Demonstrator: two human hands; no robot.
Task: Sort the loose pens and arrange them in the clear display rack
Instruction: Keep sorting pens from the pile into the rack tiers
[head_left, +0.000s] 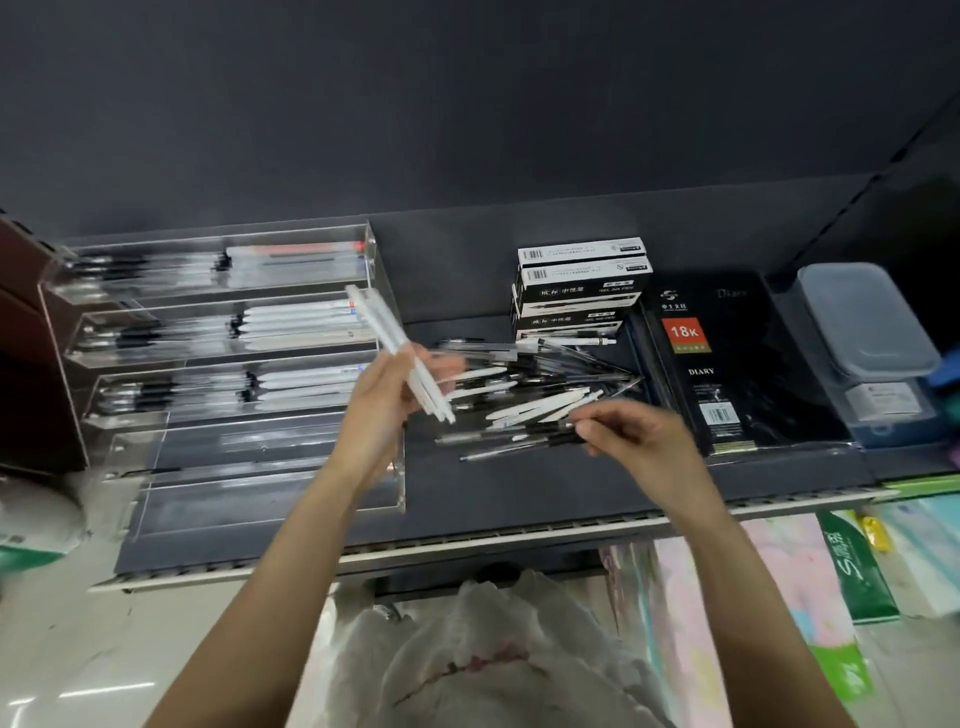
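- White and dark pens are being held in the upper tiers of the clear display rack (223, 332); the lower tiers look bare, though blurred.
- A bundle of white pens (397, 348) is being gripped by the left hand (384, 400).
- A dark pen (519, 439) is apparently being pinched by the right hand (639, 441), at 5 o'clock of the loose pens (540, 384).
- Pen boxes (582, 291) are being kept at 12 o'clock of the pile, a diary (727, 364) at 3 o'clock.

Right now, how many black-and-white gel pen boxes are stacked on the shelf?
4 visible, in one stack of black-and-white cardboard gel pen boxes at the back of the dark shelf, behind the loose pens and left of the black diary. Others may be hidden behind.
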